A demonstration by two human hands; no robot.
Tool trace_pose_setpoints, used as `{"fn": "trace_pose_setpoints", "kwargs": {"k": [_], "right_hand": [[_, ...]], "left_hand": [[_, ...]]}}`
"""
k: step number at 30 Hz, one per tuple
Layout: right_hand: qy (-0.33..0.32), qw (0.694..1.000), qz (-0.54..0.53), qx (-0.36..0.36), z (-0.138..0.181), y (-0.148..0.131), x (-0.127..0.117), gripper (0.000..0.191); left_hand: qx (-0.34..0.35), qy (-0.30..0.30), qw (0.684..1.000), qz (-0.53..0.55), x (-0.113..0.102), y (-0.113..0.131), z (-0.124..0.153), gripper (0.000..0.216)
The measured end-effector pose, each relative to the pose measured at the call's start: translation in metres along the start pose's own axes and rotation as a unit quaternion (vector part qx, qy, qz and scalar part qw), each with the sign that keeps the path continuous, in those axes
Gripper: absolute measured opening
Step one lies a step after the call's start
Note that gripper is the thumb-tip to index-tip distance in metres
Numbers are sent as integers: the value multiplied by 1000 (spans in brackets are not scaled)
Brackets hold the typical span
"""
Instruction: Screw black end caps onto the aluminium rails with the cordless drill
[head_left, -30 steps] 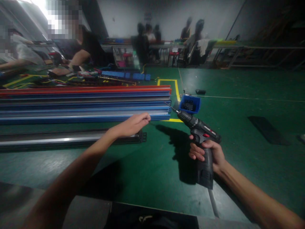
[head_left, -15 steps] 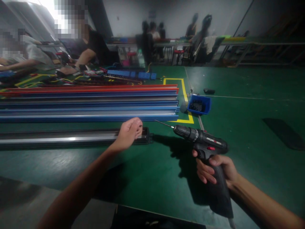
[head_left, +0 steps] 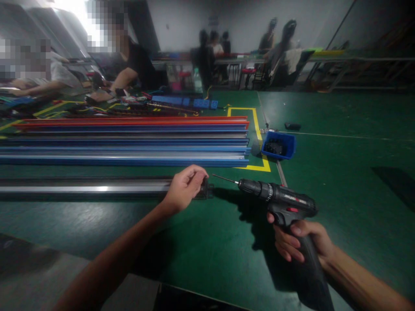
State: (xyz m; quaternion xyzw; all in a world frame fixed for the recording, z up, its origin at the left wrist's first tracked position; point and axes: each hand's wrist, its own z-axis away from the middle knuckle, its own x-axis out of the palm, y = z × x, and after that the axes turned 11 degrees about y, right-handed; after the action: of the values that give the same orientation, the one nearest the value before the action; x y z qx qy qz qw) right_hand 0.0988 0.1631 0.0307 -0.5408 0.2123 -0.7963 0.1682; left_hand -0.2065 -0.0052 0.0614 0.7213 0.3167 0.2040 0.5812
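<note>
My right hand (head_left: 298, 242) is wrapped round the grip of a black cordless drill (head_left: 279, 196). Its long thin bit (head_left: 224, 178) points left, its tip just right of my left fingers. My left hand (head_left: 186, 188) is closed in a pinch over the right end of a long black and silver profile (head_left: 97, 189). Whatever the pinch holds is too small or hidden to make out. A black end piece (head_left: 209, 190) sits at that end of the profile, partly covered by my fingers.
Behind lie several blue and orange profiles (head_left: 129, 162) side by side. A blue bin (head_left: 293, 147) with small black parts stands right of the yellow tape (head_left: 257, 125). A dark flat object (head_left: 394, 185) lies at right. Co-workers sit across the green table (head_left: 340, 181).
My left hand has shifted slightly right, towards the profile's end, and its fingers have turned towards the bit. The drill stays in my right hand. The whole view has shifted a little.
</note>
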Motion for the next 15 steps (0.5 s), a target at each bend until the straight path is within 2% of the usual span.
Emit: {"fn": "trace_pose_setpoints", "kwargs": {"k": [4, 8, 15], "right_hand": [[-3, 1000, 8, 3, 0, 0, -1, 38], [-3, 1000, 16, 5, 0, 1, -2, 38], [13, 1000, 27, 7, -1, 1, -5, 38]], "left_hand": [[-16, 19, 1000, -10, 2, -3, 0, 33], [-21, 5, 1000, -17, 3, -5, 0, 31], [17, 5, 997, -75, 2, -10, 3, 32]]}}
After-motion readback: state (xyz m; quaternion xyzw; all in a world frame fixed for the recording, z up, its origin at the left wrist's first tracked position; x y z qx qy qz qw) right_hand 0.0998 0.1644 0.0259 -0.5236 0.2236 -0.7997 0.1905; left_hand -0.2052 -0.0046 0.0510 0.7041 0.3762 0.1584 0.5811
